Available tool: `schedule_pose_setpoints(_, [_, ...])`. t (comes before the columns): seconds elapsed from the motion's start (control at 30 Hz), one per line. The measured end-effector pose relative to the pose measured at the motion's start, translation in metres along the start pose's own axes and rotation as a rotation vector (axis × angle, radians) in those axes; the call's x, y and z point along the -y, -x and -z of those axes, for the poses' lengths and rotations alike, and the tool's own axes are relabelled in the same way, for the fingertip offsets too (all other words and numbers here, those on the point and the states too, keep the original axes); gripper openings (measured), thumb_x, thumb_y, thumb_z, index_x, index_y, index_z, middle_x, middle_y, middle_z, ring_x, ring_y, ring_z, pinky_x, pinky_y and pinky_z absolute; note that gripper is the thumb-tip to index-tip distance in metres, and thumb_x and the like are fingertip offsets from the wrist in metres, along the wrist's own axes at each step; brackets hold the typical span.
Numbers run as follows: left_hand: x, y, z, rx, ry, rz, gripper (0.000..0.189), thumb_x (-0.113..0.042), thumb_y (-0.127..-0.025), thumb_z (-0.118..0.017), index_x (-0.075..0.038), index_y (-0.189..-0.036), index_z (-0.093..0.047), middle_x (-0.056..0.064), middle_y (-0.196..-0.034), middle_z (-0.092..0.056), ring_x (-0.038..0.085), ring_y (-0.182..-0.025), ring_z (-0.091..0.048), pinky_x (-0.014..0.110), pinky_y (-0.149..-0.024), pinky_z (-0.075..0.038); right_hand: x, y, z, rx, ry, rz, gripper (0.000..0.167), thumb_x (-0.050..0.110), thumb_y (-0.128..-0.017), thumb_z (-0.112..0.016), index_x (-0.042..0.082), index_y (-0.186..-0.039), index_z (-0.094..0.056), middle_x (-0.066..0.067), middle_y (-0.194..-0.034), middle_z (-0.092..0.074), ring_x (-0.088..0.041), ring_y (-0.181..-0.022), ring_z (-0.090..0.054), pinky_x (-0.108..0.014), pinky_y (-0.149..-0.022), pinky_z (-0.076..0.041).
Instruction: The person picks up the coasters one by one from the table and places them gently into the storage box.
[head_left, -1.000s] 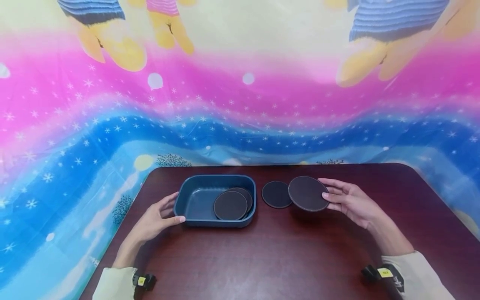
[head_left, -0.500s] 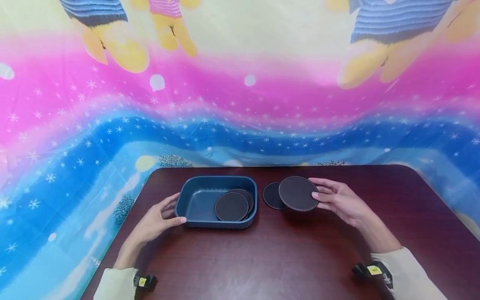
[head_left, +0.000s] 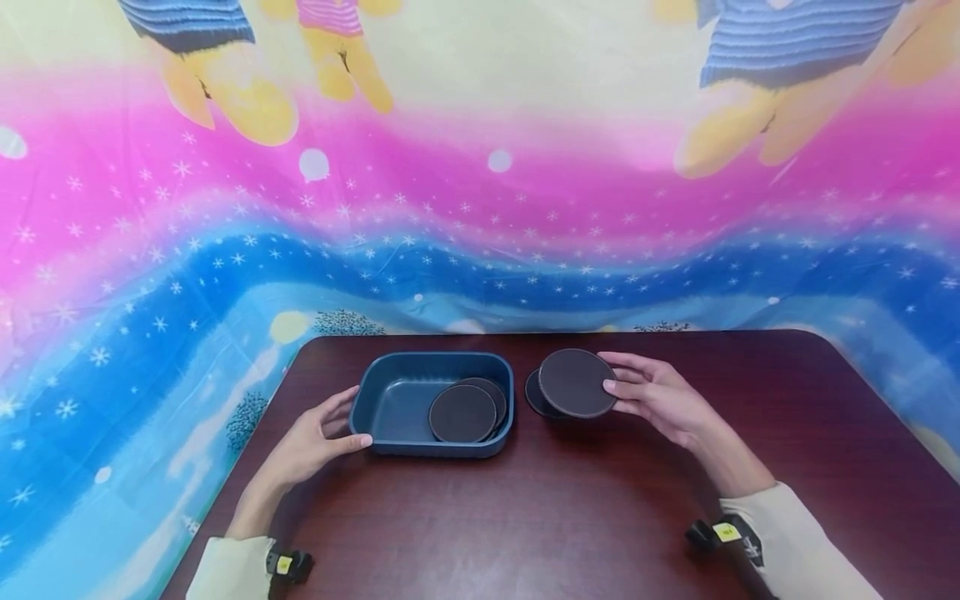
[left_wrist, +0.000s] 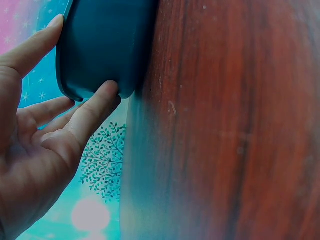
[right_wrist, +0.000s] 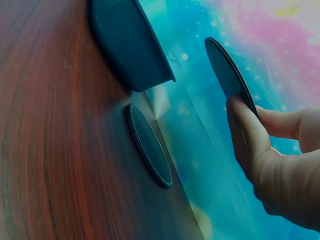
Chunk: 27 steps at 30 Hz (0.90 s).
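My right hand [head_left: 663, 402] pinches a round dark brown coaster [head_left: 576, 383] by its right edge. In the right wrist view this coaster [right_wrist: 227, 70] is held up above the table, thumb on one face and fingers on the other. Below it on the table lies another dark coaster [right_wrist: 150, 145], partly covered by the held one in the head view. A blue rectangular bin [head_left: 390, 417] with rounded corners stands to the left, with a coaster [head_left: 462, 413] overlapping another one inside. My left hand [head_left: 307, 446] grips the bin's left end, thumb at the front corner, fingers along the side.
All of this stands near the far edge of a dark red-brown wooden table [head_left: 480, 517]. Directly behind the table hangs a colourful printed cloth [head_left: 480, 233]. Both sleeved wrists wear black straps.
My right hand has carried its coaster leftward, so that it now overlaps most of the coaster on the table in the head view. The left hand and the bin stay as they were.
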<state>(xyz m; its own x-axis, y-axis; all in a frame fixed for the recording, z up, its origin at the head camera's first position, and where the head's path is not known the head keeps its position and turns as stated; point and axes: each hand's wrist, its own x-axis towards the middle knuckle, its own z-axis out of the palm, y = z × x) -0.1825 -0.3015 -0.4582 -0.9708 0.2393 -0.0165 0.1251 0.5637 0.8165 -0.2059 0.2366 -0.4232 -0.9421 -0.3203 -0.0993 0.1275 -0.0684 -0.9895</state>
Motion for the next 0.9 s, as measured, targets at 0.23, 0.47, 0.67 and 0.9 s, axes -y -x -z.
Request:
schedule_pose_setpoints(0.23, [0.000,0.000,0.000,0.000,0.005,0.001,0.090,-0.027,-0.096,-0.084,-0.009,-0.169,-0.033,0.026,-0.155,-0.058,0.047,-0.140,-0.061,0.047,-0.103,-0.062,-0.003,-0.007,-0.012,0.008,0.009,-0.013,0.074,0.003,-0.105,-0.067,-0.007,-0.166,-0.027,0.000,-0.123,-0.072,-0.010,-0.103,-0.078,-0.028,-0.093,-0.064])
schedule_pose_setpoints(0.47, [0.000,0.000,0.000,0.001,0.003,0.001,0.091,-0.027,-0.096,-0.084,-0.009,-0.169,-0.033,0.026,-0.155,-0.058,0.047,-0.140,-0.061,0.048,-0.103,-0.062,-0.005,-0.013,-0.021,0.004,0.002,-0.010,0.074,0.002,-0.104,-0.068,-0.007,-0.166,-0.028,0.000,-0.123,-0.071,-0.010,-0.102,-0.078,-0.028,-0.092,-0.064])
schedule_pose_setpoints(0.67, [0.000,0.000,0.001,0.000,0.001,0.003,0.091,-0.029,-0.096,-0.084,-0.008,-0.169,-0.033,0.026,-0.155,-0.058,0.047,-0.140,-0.061,0.049,-0.104,-0.061,-0.008,-0.018,-0.028,0.003,0.018,-0.015,0.071,0.003,-0.104,-0.068,-0.005,-0.165,-0.033,0.001,-0.124,-0.071,-0.008,-0.100,-0.077,-0.026,-0.091,-0.064])
schedule_pose_setpoints(0.9, [0.000,0.000,0.000,0.002,-0.001,0.003,0.091,-0.028,-0.096,-0.084,-0.009,-0.169,-0.033,0.026,-0.155,-0.057,0.047,-0.140,-0.061,0.048,-0.102,-0.062,-0.009,-0.024,-0.038,0.003,0.017,-0.027,0.069,0.002,-0.104,-0.067,-0.003,-0.165,-0.034,0.000,-0.124,-0.071,-0.009,-0.099,-0.078,-0.026,-0.091,-0.064])
